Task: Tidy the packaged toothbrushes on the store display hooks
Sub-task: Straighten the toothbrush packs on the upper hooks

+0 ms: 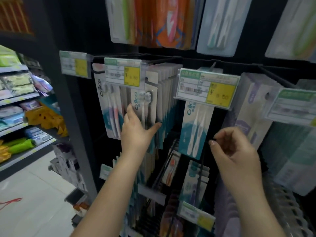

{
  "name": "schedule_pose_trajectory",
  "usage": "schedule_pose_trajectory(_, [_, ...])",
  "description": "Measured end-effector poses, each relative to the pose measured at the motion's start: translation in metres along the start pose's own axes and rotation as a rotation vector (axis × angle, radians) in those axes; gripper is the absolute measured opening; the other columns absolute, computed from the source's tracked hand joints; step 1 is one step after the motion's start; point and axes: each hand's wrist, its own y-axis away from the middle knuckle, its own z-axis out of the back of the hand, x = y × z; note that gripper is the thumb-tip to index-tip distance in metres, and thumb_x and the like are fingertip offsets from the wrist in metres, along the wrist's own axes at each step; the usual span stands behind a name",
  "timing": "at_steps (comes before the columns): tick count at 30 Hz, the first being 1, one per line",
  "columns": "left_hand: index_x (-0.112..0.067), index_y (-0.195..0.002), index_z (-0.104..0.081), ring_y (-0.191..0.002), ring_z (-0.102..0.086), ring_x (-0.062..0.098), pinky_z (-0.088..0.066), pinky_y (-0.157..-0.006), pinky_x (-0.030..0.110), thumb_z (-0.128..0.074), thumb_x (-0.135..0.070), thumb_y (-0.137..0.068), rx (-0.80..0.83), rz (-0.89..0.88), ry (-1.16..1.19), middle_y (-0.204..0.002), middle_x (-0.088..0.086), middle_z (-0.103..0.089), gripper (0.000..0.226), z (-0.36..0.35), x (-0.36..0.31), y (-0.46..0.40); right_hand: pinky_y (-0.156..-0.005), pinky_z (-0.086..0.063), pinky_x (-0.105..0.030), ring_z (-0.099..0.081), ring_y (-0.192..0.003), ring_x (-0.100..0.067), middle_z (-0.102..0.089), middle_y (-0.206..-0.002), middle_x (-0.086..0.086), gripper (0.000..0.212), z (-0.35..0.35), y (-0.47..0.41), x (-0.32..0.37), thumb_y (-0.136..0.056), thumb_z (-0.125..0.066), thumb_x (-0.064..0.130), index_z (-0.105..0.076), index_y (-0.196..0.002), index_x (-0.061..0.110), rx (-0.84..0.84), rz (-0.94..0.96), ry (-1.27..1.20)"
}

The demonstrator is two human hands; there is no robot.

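At the far left, store shelves (15,98) stacked with soft packets are seen, and beside them a dark display panel fitted with hooks. On the left hook, behind a price tag (123,71), a front toothbrush pack (109,106) is hung a little askew, apart from the row of toothbrush packs (160,100) behind it. The left hand (135,132) is laid against the face of that row, fingers extended and relaxed, thumb stretched toward the row's right edge; nothing is gripped. Further right, a single pack (196,127) is hung below a second price tag (207,87), its lower end swung slightly to the left. Just beside it, the right hand (234,147) is held with fingers loosely curled, and nothing is seen in its grasp. Every pack is hung by its top, long axis near vertical, brush heads upward. The tidying appears partly done: the middle row looks squared, while the loose front pack and the tilted single pack seem left to straighten.
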Motion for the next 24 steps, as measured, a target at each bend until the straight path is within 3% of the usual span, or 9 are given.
schedule_pose_trajectory(4, [-0.014,-0.15,-0.002,-0.139,-0.027,0.022,-0.031,-0.106,0.031,-0.071,-0.053,-0.072,0.076,0.002,0.017,-0.154,0.007,-0.022,0.111,0.002,0.001,0.0,-0.056,-0.038,-0.017,-0.051,-0.069,-0.014,-0.055,-0.07,-0.001,0.026,-0.003,-0.003,0.003,-0.083,-0.062,0.004,-0.051,-0.071,0.023,0.033,-0.012,-0.009])
schedule_pose_trajectory(11, [-0.018,-0.149,0.012,-0.144,-0.005,0.016,-0.019,-0.113,0.033,-0.064,-0.065,-0.069,0.125,-0.025,0.061,-0.159,0.0,-0.001,0.119,0.018,0.0,0.009,-0.057,-0.038,-0.018,-0.052,-0.069,-0.011,-0.056,-0.073,0.003,0.021,-0.006,-0.017,0.021,-0.084,-0.062,0.011,-0.051,-0.074,0.026,0.1,0.068,0.03])
schedule_pose_trajectory(14, [-0.023,-0.148,0.013,-0.143,0.001,0.01,-0.017,-0.113,0.03,-0.064,-0.061,-0.072,0.117,-0.043,0.039,-0.158,-0.006,0.0,0.115,0.028,-0.007,0.01,-0.062,-0.042,-0.013,-0.055,-0.076,-0.007,-0.06,-0.084,0.008,0.018,-0.011,-0.022,0.027,-0.085,-0.063,0.014,-0.056,-0.086,0.031,0.143,0.097,0.051])
schedule_pose_trajectory(17, [-0.031,-0.148,0.008,-0.142,-0.006,0.009,-0.02,-0.111,0.031,-0.065,-0.058,-0.075,0.1,-0.101,0.043,-0.157,-0.011,-0.005,0.107,0.04,-0.013,0.013,-0.069,-0.042,-0.007,-0.054,-0.084,0.002,-0.058,-0.096,0.016,0.02,-0.015,-0.024,0.032,-0.086,-0.061,0.022,-0.058,-0.101,0.034,0.218,0.115,0.092])
schedule_pose_trajectory(21, [-0.036,-0.148,0.001,-0.142,-0.013,0.011,-0.021,-0.112,0.033,-0.062,-0.059,-0.077,0.125,-0.154,0.059,-0.156,-0.014,-0.009,0.098,0.06,-0.014,0.019,-0.087,-0.042,-0.016,-0.052,-0.102,0.005,-0.057,-0.111,0.02,0.032,-0.016,-0.019,0.04,-0.086,-0.061,0.027,-0.054,-0.116,0.036,0.308,0.129,0.138])
schedule_pose_trajectory(24, [-0.039,-0.147,0.007,-0.143,-0.007,0.007,-0.018,-0.115,0.035,-0.061,-0.062,-0.074,0.192,-0.124,0.042,-0.156,-0.018,-0.003,0.103,0.08,-0.012,0.036,-0.09,-0.035,-0.003,-0.047,-0.112,0.012,-0.053,-0.12,0.024,0.042,-0.016,-0.009,0.046,-0.085,-0.062,0.03,-0.05,-0.124,0.04,0.359,0.148,0.13])
